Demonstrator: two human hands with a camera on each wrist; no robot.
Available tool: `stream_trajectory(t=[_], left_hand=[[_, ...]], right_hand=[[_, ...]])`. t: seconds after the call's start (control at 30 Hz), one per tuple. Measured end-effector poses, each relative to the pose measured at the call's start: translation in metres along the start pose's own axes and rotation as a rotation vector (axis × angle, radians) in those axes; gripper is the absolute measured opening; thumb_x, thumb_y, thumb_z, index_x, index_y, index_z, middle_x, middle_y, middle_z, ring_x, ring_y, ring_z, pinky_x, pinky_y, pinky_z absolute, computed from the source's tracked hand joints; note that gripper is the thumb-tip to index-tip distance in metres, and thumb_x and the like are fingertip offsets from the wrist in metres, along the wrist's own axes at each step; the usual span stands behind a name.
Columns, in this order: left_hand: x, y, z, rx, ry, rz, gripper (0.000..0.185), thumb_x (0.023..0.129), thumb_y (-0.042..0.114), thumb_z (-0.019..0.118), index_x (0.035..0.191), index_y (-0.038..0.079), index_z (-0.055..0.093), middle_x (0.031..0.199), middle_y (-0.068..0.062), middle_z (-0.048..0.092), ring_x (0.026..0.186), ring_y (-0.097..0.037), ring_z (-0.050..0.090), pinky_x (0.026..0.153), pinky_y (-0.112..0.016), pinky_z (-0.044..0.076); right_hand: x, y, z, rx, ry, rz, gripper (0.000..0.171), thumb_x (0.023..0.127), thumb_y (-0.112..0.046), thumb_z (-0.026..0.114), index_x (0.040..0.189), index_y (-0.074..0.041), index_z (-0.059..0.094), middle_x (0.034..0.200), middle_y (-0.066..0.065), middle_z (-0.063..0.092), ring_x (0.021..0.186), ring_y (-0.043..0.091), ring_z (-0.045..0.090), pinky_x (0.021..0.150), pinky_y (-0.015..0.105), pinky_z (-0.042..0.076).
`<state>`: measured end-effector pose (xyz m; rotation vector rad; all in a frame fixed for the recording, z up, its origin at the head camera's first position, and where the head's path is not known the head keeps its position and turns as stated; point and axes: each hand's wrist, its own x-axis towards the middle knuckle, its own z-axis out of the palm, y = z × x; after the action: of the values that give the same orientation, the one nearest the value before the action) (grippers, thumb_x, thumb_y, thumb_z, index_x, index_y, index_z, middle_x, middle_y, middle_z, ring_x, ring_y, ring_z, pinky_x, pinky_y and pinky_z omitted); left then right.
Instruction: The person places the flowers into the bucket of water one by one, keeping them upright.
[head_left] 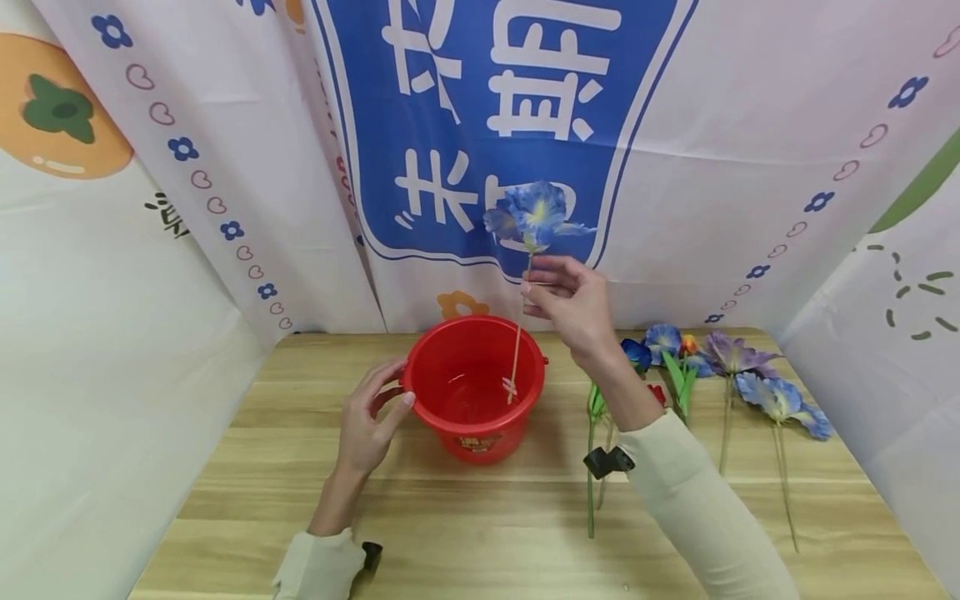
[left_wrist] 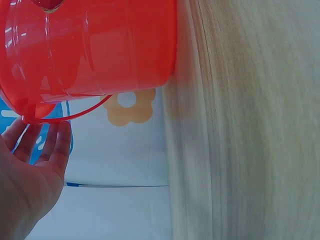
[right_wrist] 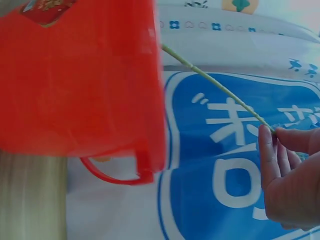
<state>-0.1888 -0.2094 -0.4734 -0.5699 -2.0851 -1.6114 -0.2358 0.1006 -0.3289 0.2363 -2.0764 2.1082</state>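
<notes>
My right hand [head_left: 573, 304] pinches the thin stem of a blue artificial iris [head_left: 536, 215] between thumb and fingers. The bloom is above the hand, and the stem's lower end is inside the red bucket [head_left: 480, 442]. In the right wrist view, the stem [right_wrist: 215, 84] slants between the bucket [right_wrist: 80, 80] and the right hand [right_wrist: 292, 175]. At the bucket's left side, my left hand [head_left: 371, 421] touches the rim with loosely bent fingers. The left wrist view shows the fingertips of this hand [left_wrist: 35, 175] by the rim and the thin red handle [left_wrist: 82, 112].
Several artificial flowers lie on the wooden table [head_left: 247, 500] at the right, among them a pale blue iris [head_left: 780, 400], a purple flower [head_left: 735, 354] and an orange one [head_left: 687, 343]. A printed cloth [head_left: 675, 225] hangs behind the table.
</notes>
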Motion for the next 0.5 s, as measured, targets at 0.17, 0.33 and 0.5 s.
stream_trajectory(t=[0.17, 0.33, 0.5], left_hand=[[-0.001, -0.001, -0.001, -0.005, 0.002, -0.010, 0.050, 0.095, -0.006, 0.072, 0.143, 0.003, 0.066, 0.143, -0.021, 0.066, 0.125, -0.010, 0.065, 0.097, -0.017, 0.060], [-0.001, -0.001, -0.001, -0.004, 0.001, -0.011, 0.049, 0.095, -0.006, 0.072, 0.143, 0.002, 0.066, 0.143, -0.021, 0.066, 0.125, -0.010, 0.064, 0.097, -0.017, 0.060], [-0.001, 0.000, -0.001, 0.001, 0.003, -0.010, 0.049, 0.095, -0.006, 0.073, 0.143, 0.001, 0.066, 0.143, -0.021, 0.066, 0.124, -0.010, 0.064, 0.096, -0.018, 0.061]], right_hand=[[0.001, 0.013, 0.015, -0.029, -0.035, 0.013, 0.041, 0.096, -0.001, 0.077, 0.136, 0.001, 0.068, 0.124, 0.026, 0.074, 0.097, 0.029, 0.078, 0.080, 0.036, 0.069], [0.000, 0.028, 0.028, -0.013, -0.071, 0.048, 0.040, 0.095, 0.000, 0.079, 0.134, 0.001, 0.070, 0.123, 0.028, 0.074, 0.101, 0.034, 0.078, 0.079, 0.037, 0.069], [0.000, 0.039, 0.038, -0.004, -0.087, 0.101, 0.038, 0.094, 0.001, 0.078, 0.132, 0.000, 0.072, 0.123, 0.029, 0.074, 0.090, 0.018, 0.077, 0.078, 0.039, 0.069]])
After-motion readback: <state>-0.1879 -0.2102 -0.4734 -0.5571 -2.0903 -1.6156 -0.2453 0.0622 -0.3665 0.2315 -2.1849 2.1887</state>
